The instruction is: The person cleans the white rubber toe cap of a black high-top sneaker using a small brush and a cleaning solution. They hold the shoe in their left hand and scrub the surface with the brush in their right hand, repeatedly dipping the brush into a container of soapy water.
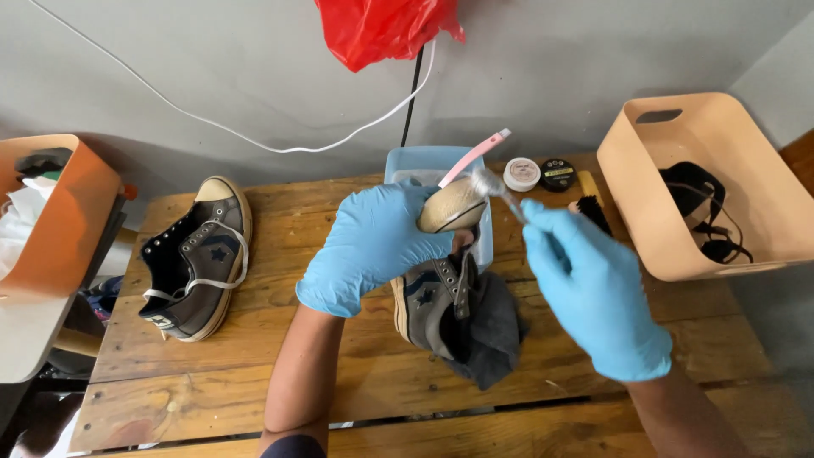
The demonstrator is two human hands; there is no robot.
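wooden table (254, 373): left hand (369, 246) grips sneaker (441, 280) toe-up; right hand (593, 288) pinches brush (496, 188).

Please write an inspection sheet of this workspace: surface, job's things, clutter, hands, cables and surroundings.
Surface: wooden slat table, gaps between boards.
Job's things: grey sneaker held toe-up over a dark cloth; small brush at its toe cap; blue tub behind.
Clutter: second sneaker lying at left; two small round tins; pink-handled brush in the tub.
Hands: left hand, blue glove, fingers around the toe; right hand, blue glove, holds the small brush.
Cables: white cable and black cable on the wall.
Surroundings: grey wall; red bag; beige bin; orange bin.
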